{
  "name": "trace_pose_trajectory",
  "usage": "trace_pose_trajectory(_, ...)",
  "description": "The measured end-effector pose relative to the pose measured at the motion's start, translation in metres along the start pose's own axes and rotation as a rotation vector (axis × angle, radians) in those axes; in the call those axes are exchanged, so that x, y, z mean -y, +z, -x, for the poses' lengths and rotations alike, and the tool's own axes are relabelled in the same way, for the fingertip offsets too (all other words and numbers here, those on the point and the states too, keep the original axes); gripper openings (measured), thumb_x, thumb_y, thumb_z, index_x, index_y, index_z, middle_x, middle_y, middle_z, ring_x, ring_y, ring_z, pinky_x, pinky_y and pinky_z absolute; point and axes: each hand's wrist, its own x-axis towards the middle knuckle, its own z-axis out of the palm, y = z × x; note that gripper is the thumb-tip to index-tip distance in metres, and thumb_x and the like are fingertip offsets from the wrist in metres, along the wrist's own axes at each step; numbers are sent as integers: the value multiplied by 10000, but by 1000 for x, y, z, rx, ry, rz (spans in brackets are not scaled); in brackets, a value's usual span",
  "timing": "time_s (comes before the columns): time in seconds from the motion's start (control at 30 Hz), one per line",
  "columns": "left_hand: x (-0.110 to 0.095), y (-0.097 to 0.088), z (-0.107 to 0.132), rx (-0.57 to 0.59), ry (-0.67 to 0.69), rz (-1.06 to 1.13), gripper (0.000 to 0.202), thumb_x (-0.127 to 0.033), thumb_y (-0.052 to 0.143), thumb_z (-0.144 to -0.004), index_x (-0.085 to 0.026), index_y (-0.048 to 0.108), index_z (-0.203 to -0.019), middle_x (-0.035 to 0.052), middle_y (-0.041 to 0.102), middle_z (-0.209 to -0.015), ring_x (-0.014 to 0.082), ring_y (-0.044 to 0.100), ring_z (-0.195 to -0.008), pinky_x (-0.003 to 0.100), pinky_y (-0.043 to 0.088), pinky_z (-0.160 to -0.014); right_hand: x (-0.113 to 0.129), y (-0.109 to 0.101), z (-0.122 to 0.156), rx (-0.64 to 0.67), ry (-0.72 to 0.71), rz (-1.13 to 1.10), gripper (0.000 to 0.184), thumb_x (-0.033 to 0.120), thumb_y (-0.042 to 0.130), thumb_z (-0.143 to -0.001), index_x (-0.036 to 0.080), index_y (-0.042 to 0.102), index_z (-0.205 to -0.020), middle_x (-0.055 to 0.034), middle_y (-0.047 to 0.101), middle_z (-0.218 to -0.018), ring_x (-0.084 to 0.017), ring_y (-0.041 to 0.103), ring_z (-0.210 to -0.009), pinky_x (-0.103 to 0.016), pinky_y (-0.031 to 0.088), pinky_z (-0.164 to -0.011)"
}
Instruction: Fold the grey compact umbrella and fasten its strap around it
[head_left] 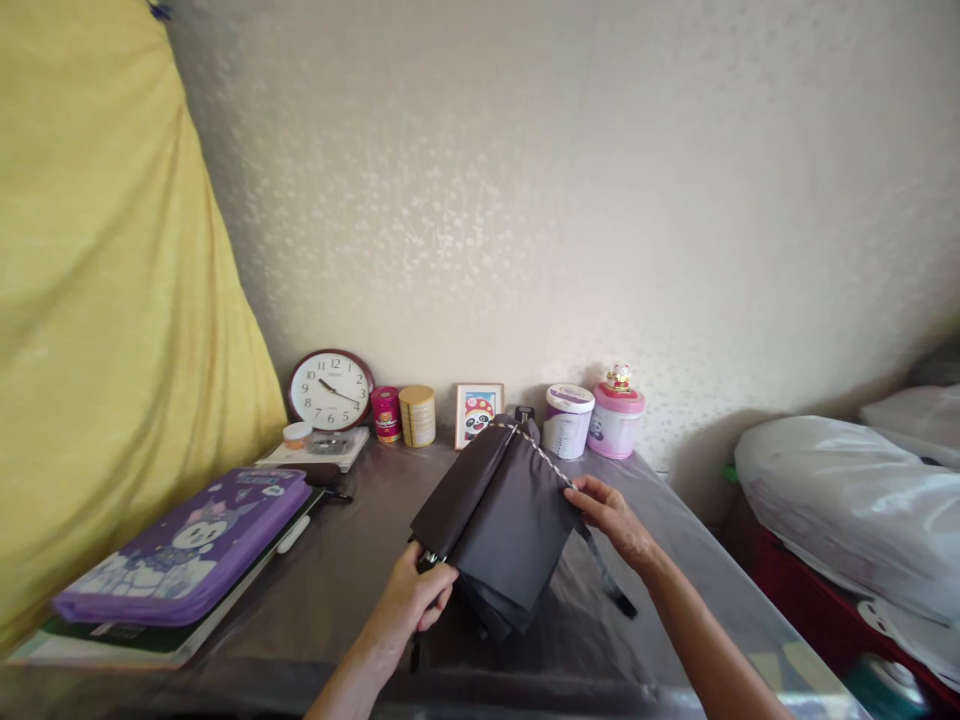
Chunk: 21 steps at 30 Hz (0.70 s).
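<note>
A black folding umbrella (495,500) is collapsed, its canopy hanging in loose folds over the table. My left hand (421,590) is closed around its near lower end, where a bit of the metal ribs shows beside the fingers. With thumb and fingers pinched, my right hand (609,515) holds the right edge of the canopy by a black-and-white patterned trim. A dark strap (609,575) dangles below the right hand, its end loose. The umbrella's far end points to the wall, and the inner folds are hidden.
Along the wall stand a round clock (331,390), a pink tin (387,414), a yellow tin (418,415), a framed panda picture (478,412), and two tubs (568,425). A purple case (187,550) lies on books at left. White plastic bags (847,510) sit beyond the table's right edge.
</note>
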Motion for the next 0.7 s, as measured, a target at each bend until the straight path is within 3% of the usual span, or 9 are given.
trace_pose_trajectory(0.2, 2, -2, -2, -7, 4, -8, 173, -282, 555, -660, -198, 407, -686, -103, 429, -406, 9, 213, -298, 166, 117, -345, -3, 1, 1, 24, 9, -43, 330, 499, 634, -704, 191, 537, -771, 77, 426, -542, -48, 319, -433, -186, 199, -404)
trace_pose_trajectory(0.43, -1, -1, 0, -28, -1, -5, 183, -291, 573, -649, -196, 419, -679, -95, 450, -406, 8, 226, -289, 159, 126, -343, -3, 1, 1, 103, 60, -117, 375, 457, 678, -676, 211, 546, -926, 41, 579, -664, -92, 514, -527, -201, 412, -469)
trace_pose_trajectory(0.57, 0, -1, -1, -43, -3, -12, 165, -267, 569, -641, -197, 423, -668, -96, 446, -388, 9, 224, -279, 158, 121, -336, -3, -1, 3, 168, 101, -84, 343, 444, 668, -700, 213, 559, -930, 34, 594, -679, -80, 515, -485, -193, 422, -445)
trace_pose_trajectory(0.7, 1, -1, -4, -52, -4, -13, 158, -251, 572, -630, -200, 424, -653, -102, 433, -374, 15, 228, -274, 156, 112, -328, -1, -1, 6, 236, 135, -27, 321, 456, 670, -695, 191, 569, -845, 45, 559, -564, -79, 500, -434, -178, 385, -404)
